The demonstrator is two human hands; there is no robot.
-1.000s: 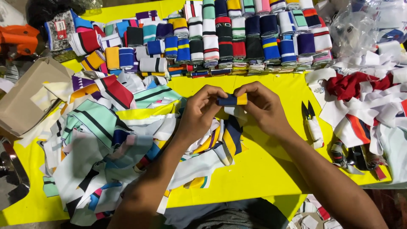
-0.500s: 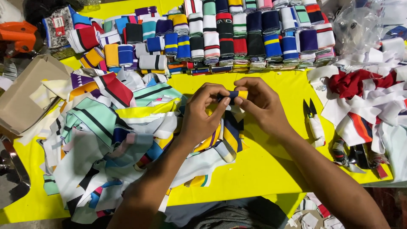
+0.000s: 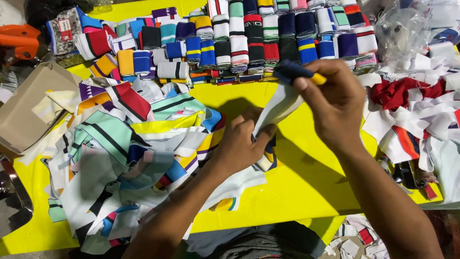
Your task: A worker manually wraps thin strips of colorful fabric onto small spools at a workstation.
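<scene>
A garment workshop: a yellow cutting table [image 3: 306,192] heaped with striped knit strips [image 3: 139,153] and folded rib bundles [image 3: 254,38].

knit strip [image 3: 280,103] — white band with navy-and-yellow end | state: pulled taut, partly unfolded | pose: slanting from upper right down to lower left | place: centre of frame, just above the yellow table — navy end pinched at top, white end pinched below

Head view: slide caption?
Right hand lifts a navy-and-yellow knit strip while left hand pins it on the yellow table.
</scene>
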